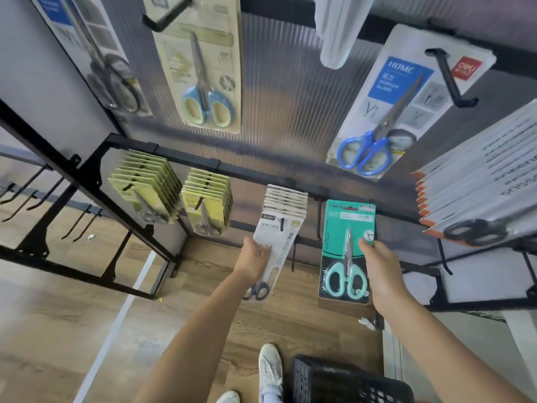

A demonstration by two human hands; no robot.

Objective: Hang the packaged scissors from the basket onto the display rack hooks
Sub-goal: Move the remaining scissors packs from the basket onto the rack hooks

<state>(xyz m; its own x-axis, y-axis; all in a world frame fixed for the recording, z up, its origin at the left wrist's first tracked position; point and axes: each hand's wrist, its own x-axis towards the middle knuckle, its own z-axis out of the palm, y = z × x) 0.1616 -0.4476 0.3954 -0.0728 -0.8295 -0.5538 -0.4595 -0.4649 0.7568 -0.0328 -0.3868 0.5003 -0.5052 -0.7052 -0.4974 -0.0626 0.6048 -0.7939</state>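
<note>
Green scissors pack [347, 245] sits in our right hand [380, 271], fingers curled on its right edge, at the rack's [186, 161] lower rail by a bare hook [319, 222]. Left hand [254, 258] holds the front white pack [276, 242] on its hook. Card is light, stiff, slick; grip the edges. Hang hole hard to see; basket [345, 382] cut off.

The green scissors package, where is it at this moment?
In the head view, the green scissors package is right of centre, held by the right hand before the lower rack rail, beside the white scissors package that the left hand holds.
</note>
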